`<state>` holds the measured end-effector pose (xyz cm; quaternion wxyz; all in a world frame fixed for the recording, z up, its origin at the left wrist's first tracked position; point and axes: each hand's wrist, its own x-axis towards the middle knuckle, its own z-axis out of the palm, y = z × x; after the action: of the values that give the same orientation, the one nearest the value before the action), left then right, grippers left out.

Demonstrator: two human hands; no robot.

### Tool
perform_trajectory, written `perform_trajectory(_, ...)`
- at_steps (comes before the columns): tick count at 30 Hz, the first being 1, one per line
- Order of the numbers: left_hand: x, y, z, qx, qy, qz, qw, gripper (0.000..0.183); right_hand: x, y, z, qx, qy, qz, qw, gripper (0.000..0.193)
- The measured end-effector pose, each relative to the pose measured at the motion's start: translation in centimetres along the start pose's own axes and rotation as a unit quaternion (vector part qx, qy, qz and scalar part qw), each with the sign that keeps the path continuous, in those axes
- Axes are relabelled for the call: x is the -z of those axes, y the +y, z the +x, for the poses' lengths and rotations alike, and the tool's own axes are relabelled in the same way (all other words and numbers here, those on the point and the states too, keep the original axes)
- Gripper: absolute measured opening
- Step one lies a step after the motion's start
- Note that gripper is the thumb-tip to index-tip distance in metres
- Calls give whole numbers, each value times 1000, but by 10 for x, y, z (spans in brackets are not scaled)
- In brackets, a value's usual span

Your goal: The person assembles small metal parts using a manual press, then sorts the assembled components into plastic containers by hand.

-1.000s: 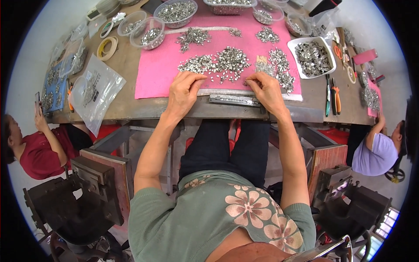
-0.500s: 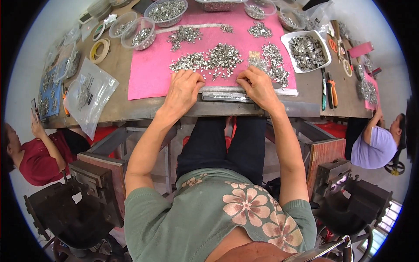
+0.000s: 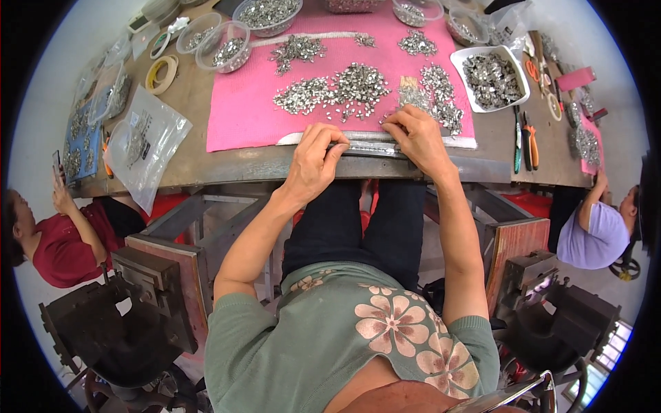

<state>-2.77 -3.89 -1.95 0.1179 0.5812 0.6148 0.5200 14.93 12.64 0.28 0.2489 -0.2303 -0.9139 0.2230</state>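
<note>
At the table's front edge lies a narrow silver metal strip [image 3: 375, 149], like a grooved bar or ruler. My left hand [image 3: 313, 164] is closed in a pinch over the strip's left end; whatever is between its fingertips is too small to make out. My right hand [image 3: 418, 143] hovers by the strip's right end, thumb and forefinger pinched together close to small shiny pieces. Just beyond both hands, loose piles of small silver metal pieces [image 3: 358, 86] lie on a pink ribbed mat [image 3: 241, 110]. A small bundle of thin pale sticks [image 3: 408, 82] sits by the right-hand pile.
A white square tub [image 3: 457, 60] of metal pieces stands right of the mat, with orange-handled pliers [image 3: 529, 141] nearby. Clear round bowls [image 3: 227, 45] line the back. Tape rolls [image 3: 162, 74] and a plastic bag [image 3: 155, 148] lie left. Other people [image 3: 65, 251] sit at both sides.
My left hand has moved right and nearer to me, from the pile's edge to the strip's left end. My right hand stays near the strip's right end, still pinched.
</note>
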Motion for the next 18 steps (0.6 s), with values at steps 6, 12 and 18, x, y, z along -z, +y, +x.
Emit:
perform_trajectory(6, 3, 4, 2, -48, -16, 49, 997, 11, 1, 2, -1, -9, -4, 33, 999, 7)
perform_trajectory(12, 3, 9, 0, -111, -28, 119, 986, 17, 3, 2, -2, 39, 5, 2, 999, 8)
perform_trajectory(18, 0, 6, -8, -115, 33, 105, 987, 28, -2, -28, -5, -5, 3, 85, 996, 11)
